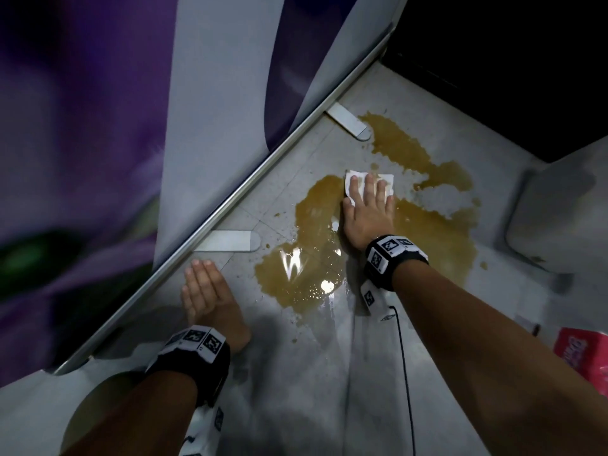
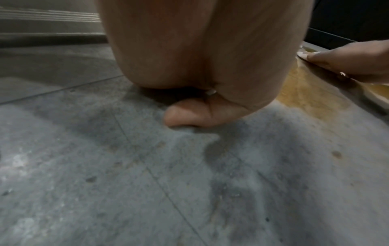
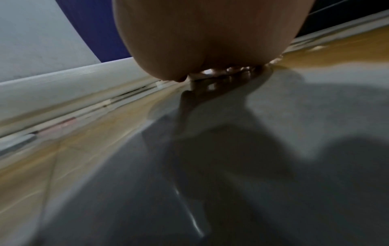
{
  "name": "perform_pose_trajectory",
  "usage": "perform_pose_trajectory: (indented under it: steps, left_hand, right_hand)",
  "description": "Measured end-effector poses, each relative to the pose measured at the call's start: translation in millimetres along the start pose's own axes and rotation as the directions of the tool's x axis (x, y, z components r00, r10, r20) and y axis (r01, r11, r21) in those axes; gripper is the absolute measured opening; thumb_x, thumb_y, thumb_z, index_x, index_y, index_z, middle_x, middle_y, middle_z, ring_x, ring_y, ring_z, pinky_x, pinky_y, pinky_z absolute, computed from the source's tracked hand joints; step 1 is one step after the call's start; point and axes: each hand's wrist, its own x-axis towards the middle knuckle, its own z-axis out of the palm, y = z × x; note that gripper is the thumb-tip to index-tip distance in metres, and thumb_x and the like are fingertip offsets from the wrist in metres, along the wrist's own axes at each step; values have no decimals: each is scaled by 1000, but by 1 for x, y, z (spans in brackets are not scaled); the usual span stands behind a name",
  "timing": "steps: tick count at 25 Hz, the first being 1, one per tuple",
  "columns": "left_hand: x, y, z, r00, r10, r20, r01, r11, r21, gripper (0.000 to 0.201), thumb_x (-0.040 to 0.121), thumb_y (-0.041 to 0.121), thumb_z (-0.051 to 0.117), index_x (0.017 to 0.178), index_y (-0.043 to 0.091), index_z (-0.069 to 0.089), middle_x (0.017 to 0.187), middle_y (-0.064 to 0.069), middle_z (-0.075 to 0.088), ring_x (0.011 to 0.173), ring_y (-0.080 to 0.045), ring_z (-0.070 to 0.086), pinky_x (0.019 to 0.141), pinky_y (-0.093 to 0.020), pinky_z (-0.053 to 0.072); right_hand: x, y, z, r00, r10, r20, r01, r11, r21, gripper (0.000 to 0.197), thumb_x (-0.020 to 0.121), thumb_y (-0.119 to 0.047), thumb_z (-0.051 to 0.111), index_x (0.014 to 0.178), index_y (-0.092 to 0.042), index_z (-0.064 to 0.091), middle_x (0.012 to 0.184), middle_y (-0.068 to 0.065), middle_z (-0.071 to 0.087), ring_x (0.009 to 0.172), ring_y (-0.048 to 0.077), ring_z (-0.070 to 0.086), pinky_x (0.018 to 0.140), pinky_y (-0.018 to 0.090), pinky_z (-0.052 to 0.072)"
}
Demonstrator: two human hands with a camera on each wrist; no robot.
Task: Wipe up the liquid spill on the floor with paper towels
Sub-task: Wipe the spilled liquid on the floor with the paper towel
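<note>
A wide amber-brown spill (image 1: 431, 232) spreads over the grey tiled floor (image 1: 296, 373). My right hand (image 1: 367, 205) lies flat with straight fingers on a folded white paper towel (image 1: 358, 177), pressing it onto the spill's far middle. My left hand (image 1: 204, 291) rests flat on dry floor left of the puddle, holding nothing. In the left wrist view the left palm (image 2: 200, 50) fills the top, with the right hand (image 2: 347, 61) and spill (image 2: 311, 93) at the right. The right wrist view is blurred; the spill (image 3: 105, 126) runs along the rail.
A metal base rail (image 1: 263, 182) of a purple and white panel runs diagonally on the left, with two flat metal feet (image 1: 348, 121) (image 1: 230, 240) beside the puddle. A red tissue pack (image 1: 582, 353) lies at the right edge. A grey object (image 1: 556, 218) stands at the right.
</note>
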Motion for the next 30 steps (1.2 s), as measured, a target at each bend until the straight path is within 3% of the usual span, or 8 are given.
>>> perform_pose_trajectory:
  steps: [4,7,12,19,24,26,28,30]
  left_hand:
    - [1,6,-7,1000,-2,-16,2,1000,-31,69,100,20,-12,147,-5,32,151,-25,36,140,-40,35,115,-47,27]
    - [4,0,4,998,25,-63,-21,998,60,50,101,5,18,147,-1,37,150,-19,41,139,-34,40,112,-45,37]
    - [13,1,16,986,49,-162,-38,997,73,49,95,-2,48,143,5,47,147,-13,47,137,-28,45,109,-41,40]
    - [19,5,12,984,44,-175,-24,993,114,42,100,2,36,139,7,52,143,-11,53,132,-25,51,107,-39,39]
    - [25,6,16,990,-7,-141,-3,998,-69,39,98,3,48,136,9,56,140,-10,56,129,-24,54,105,-39,41]
    - [23,4,14,990,-23,-136,12,997,-82,39,100,3,41,135,7,55,140,-11,56,129,-25,54,104,-39,41]
    - [19,4,11,990,17,-140,-14,1000,18,41,101,3,33,137,6,54,141,-12,55,129,-25,54,105,-39,41]
    - [17,6,4,998,31,-53,-27,997,77,45,101,4,27,139,6,51,144,-12,52,132,-26,51,107,-39,40]
  right_hand:
    - [-2,3,-6,997,-47,59,48,999,-24,57,104,-46,7,157,-31,-9,165,6,-16,151,29,-18,121,50,-10]
    - [-11,-3,-4,987,-107,120,113,993,-40,57,104,-47,7,157,-32,-10,165,4,-19,150,28,-19,121,50,-9]
    - [-36,-16,-5,953,-172,249,201,975,-97,58,104,-48,6,156,-31,-13,163,5,-22,150,29,-20,122,49,-8]
    - [-81,-34,4,899,-253,358,291,955,-55,58,105,-47,9,157,-31,-9,164,5,-20,150,30,-19,122,49,-7]
    - [-101,-36,-20,946,-265,185,209,939,274,43,107,-35,29,146,-26,43,158,4,34,145,30,30,119,45,21]
    - [-106,-37,-27,969,-235,77,219,960,173,41,105,-38,33,138,-25,53,155,-2,39,145,28,29,121,51,15]
    - [-107,-38,-29,972,-235,-18,236,966,107,42,102,-42,35,126,-25,64,139,-1,52,135,26,38,118,54,16]
    - [-106,-42,-35,975,-220,-29,213,894,394,34,101,-38,40,113,-24,69,116,-2,65,114,20,55,109,46,33]
